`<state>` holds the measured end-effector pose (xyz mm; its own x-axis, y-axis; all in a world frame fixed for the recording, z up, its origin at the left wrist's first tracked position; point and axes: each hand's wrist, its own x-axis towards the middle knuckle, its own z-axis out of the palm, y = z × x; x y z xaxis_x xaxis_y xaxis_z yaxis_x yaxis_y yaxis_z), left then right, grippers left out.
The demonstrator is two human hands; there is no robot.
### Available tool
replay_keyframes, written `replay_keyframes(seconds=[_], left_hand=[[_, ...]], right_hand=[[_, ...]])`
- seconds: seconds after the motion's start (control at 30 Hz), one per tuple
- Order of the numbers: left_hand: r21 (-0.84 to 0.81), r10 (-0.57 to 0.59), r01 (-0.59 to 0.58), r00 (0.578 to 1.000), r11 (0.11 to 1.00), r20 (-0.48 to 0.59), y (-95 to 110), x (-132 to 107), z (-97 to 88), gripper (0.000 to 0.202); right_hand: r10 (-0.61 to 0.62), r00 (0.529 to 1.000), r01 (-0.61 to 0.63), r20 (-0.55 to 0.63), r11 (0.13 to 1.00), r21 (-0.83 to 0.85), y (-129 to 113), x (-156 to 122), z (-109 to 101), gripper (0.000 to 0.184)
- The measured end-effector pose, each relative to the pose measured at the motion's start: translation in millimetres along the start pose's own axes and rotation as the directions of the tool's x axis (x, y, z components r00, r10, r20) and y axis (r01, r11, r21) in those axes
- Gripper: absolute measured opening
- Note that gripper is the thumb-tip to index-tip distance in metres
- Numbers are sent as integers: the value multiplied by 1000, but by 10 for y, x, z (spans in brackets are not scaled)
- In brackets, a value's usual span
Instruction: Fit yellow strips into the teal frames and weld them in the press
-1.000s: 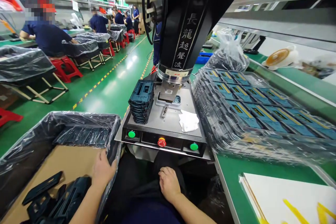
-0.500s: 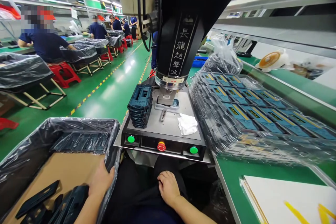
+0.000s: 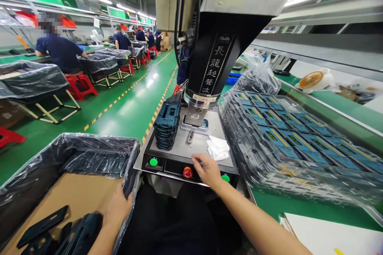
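Observation:
My left hand rests at the inner side of a plastic-lined bin, thumb apart from the fingers, holding nothing visible. Dark plastic housings lie near its wrist. Over the front panel of a press machine, my right hand hangs with loosely bent fingers and nothing in them. It is between the red stop button and the right green button. The machine's metal head is down over a part in a pale fixture. Left of it stands a stack of blue-green housings.
A white cloth lies on the machine plate. Clear trays of blue-green parts are piled on the right bench. White sheets lie below them. Co-workers sit along the left line by lined bins.
My right hand has risen from my lap to the machine's front panel. The left hand stays by the bin. The whole view has shifted a little.

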<state>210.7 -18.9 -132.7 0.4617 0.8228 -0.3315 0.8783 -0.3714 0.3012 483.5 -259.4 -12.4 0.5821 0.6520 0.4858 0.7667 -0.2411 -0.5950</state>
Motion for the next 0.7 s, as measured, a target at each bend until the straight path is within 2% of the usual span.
replay_keyframes(seconds=[0.13,0.23,0.33,0.47,0.7], left_hand=[[-4,-8,8,1000,1000,24,21,-19,-10,59],[0,-25,25,999,1000,36,75,-61,-63,60],[6,-33,33,999,999,35,126,-100,-120,58],[1,-26,26,999,1000,22,131,-97,-113,56],[-81,-21,21,1000,997,-3,89,-62,-19,57]], right_hand=[[94,980,-121,-176,982,-148,249,565,-121,26],[169,962,-232,-217,921,-312,451,894,-157,24],[223,948,-298,-229,874,-383,619,1106,-152,23],[259,949,-315,-182,827,-466,759,1278,-97,22],[189,982,-156,-2,804,-573,881,1520,-15,20]])
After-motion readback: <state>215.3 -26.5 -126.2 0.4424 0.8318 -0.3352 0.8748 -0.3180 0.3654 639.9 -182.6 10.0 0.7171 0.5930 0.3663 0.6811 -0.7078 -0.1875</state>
